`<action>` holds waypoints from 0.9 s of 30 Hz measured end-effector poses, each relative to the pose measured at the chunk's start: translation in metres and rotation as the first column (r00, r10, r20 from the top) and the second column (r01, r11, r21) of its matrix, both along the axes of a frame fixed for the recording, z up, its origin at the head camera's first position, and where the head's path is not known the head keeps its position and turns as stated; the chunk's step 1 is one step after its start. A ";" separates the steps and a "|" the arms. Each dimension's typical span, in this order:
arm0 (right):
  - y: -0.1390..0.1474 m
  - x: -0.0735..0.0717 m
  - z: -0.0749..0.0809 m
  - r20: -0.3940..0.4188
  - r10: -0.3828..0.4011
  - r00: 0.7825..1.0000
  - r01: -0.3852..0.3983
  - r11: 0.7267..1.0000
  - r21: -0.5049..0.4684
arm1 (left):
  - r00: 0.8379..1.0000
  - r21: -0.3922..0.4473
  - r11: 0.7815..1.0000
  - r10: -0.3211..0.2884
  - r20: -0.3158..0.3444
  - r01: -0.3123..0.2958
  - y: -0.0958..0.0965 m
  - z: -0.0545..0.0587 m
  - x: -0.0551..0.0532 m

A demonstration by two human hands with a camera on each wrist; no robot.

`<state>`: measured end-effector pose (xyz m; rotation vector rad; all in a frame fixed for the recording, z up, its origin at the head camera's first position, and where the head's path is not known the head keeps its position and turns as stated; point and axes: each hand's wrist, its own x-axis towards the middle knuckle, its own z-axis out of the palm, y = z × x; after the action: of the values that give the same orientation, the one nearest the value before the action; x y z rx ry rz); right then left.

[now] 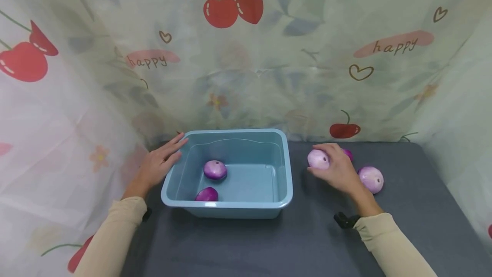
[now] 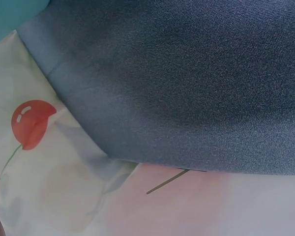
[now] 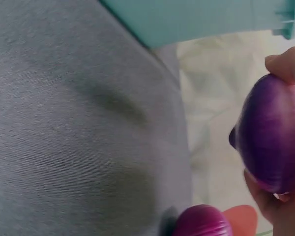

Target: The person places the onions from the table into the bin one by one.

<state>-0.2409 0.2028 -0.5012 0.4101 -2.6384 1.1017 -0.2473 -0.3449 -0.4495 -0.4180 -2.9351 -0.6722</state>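
Observation:
In the head view my right hand (image 1: 338, 170) grips a purple onion (image 1: 318, 159) between thumb and fingers, right of the blue tub (image 1: 226, 210). The right wrist view shows this onion (image 3: 273, 135) held up off the grey surface. My left hand (image 1: 157, 166) rests on the tub's left rim with its fingers extended. Inside the tub lie two onions, one near the middle (image 1: 215, 170) and another by the front wall (image 1: 207, 194). Beside my right hand sits a paler onion (image 1: 370, 179); behind the hand, a magenta onion (image 1: 347, 154) is mostly hidden.
A dark grey table (image 1: 246, 247) carries everything. Behind it and along both sides hangs a curtain (image 1: 246, 76) printed with cherries and hearts. The tub stands close to the back curtain.

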 end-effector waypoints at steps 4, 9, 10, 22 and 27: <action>0.000 0.000 0.010 -0.060 -0.015 0.998 0.012 0.999 -0.046 | 1.000 0.010 1.000 0.006 0.002 -0.006 0.000 0.000 0.001; 0.001 -0.001 0.024 -0.104 -0.020 0.994 0.013 0.998 -0.066 | 1.000 0.008 1.000 0.020 0.009 -0.020 0.000 -0.002 0.000; 0.000 0.000 0.028 -0.104 -0.014 0.994 0.008 0.998 -0.061 | 1.000 0.005 1.000 0.021 0.010 -0.022 0.000 -0.002 0.000; -0.016 0.000 0.074 -0.149 0.087 0.985 -0.092 0.995 -0.030 | 1.000 -0.003 1.000 0.003 -0.008 -0.003 0.000 -0.002 0.000; -0.029 0.000 0.096 -0.107 0.168 0.980 -0.173 0.984 -0.037 | 1.000 -0.006 1.000 0.009 -0.012 -0.009 0.001 -0.002 0.000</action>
<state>-0.2411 0.1741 -0.4053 0.6759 -2.5205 1.1550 -0.2475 -0.3436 -0.4514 -0.4070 -2.9270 -0.6576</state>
